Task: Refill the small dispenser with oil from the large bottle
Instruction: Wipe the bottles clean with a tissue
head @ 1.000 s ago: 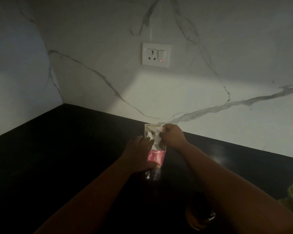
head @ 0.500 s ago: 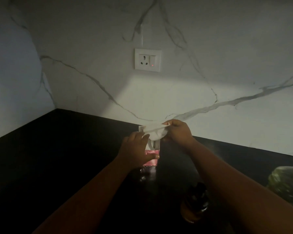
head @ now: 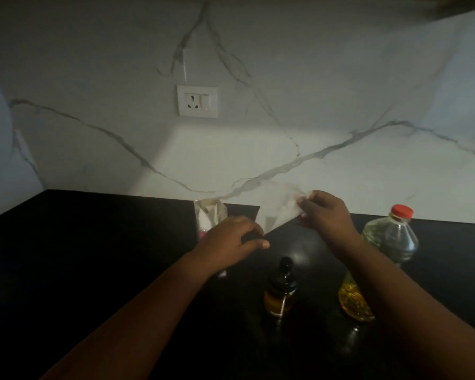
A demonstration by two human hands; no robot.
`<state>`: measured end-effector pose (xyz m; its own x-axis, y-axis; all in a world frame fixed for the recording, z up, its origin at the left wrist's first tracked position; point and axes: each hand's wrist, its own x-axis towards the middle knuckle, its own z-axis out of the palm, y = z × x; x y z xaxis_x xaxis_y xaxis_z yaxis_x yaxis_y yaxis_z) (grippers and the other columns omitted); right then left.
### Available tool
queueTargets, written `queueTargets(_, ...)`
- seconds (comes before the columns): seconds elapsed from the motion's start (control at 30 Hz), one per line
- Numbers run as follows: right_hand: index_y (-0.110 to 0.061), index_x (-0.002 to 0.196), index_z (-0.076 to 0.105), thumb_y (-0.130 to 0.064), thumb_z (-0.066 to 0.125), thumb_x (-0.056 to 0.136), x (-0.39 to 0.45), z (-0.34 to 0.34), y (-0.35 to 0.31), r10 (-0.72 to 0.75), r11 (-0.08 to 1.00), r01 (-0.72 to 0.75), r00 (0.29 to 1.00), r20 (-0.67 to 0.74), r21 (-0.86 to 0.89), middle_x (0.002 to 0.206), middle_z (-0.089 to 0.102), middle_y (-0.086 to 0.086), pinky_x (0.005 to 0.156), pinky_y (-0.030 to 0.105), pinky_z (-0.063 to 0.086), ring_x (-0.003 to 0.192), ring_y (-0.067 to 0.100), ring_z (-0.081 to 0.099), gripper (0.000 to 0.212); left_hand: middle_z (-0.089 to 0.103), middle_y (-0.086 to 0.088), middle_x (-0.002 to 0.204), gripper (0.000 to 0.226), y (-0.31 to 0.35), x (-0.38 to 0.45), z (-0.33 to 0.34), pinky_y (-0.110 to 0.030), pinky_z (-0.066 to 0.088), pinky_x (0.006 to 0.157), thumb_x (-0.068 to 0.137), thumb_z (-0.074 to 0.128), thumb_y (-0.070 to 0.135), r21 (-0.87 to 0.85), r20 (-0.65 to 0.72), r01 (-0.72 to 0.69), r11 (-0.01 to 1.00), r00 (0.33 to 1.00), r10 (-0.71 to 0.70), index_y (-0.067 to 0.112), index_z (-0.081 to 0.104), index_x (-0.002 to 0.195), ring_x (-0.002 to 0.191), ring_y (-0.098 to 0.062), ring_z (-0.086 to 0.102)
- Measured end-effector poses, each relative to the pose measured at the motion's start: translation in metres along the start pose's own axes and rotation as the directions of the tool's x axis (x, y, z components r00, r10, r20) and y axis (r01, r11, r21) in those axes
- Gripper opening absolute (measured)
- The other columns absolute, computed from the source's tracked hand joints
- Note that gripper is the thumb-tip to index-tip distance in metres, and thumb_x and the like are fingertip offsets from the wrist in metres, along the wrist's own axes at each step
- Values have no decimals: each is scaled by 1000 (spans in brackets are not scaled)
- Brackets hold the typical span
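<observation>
The small dispenser (head: pixel 280 292), dark glass with a black top and amber oil inside, stands on the black counter (head: pixel 93 270). To its right stands the large clear oil bottle (head: pixel 390 242) with a red cap, partly hidden behind my right forearm. My right hand (head: pixel 325 215) pinches a white tissue (head: pixel 279 212) held up above the counter. My left hand (head: pixel 231 239) hovers in front of the tissue pack (head: pixel 210 215), fingers curled, holding nothing that I can make out.
A white marble wall rises behind the counter, with a socket and switch plate (head: pixel 197 101). The scene is dim. The counter corner runs off to the left.
My right hand has pulled a tissue out of the pack and moved right with it. My left hand has let go of the pack. The view shifted, so both bottles show.
</observation>
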<state>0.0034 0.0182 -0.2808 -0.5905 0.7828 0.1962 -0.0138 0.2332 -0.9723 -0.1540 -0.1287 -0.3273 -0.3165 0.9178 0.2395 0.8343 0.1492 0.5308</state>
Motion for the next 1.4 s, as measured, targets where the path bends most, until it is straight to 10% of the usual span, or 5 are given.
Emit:
queueTargets(0.3,-19,89,63,-18,54,95,-68,-44,51,-174,773,70,979,-105,-630,91,62,2,73,30,54,80,12,62,11,60,18,99,24,35,6,40,-25,50,87,91,68,35,-176,158,4,984,987,24,27,72,113,94,1,59)
queueTargets(0.7,-2,89,71,-26,53,97,-86,-16,95,161,978,-181,972,173,108,84,70,14,58,19,50,70,16,66,31,70,9,99,17,41,4,55,-37,54,94,89,71,20,-305,73,170,937,985,-155,20,76,105,95,-8,67)
queueTargets(1.07,-20,118,64,-27,58,93,-81,-3,122,34,993,-12,984,177,-121,115,62,-7,88,25,53,104,6,60,27,70,14,99,14,53,2,52,-40,51,100,89,71,20,-330,109,333,883,943,-314,22,76,102,100,-8,66)
queueTargets(1.4,-22,115,58,-10,46,98,-112,-8,149,232,960,-175,934,271,-219,93,62,-13,62,6,45,84,-4,59,24,72,10,105,19,58,-2,54,-43,50,104,87,73,17,-340,67,327,882,944,-324,35,75,95,105,-11,67)
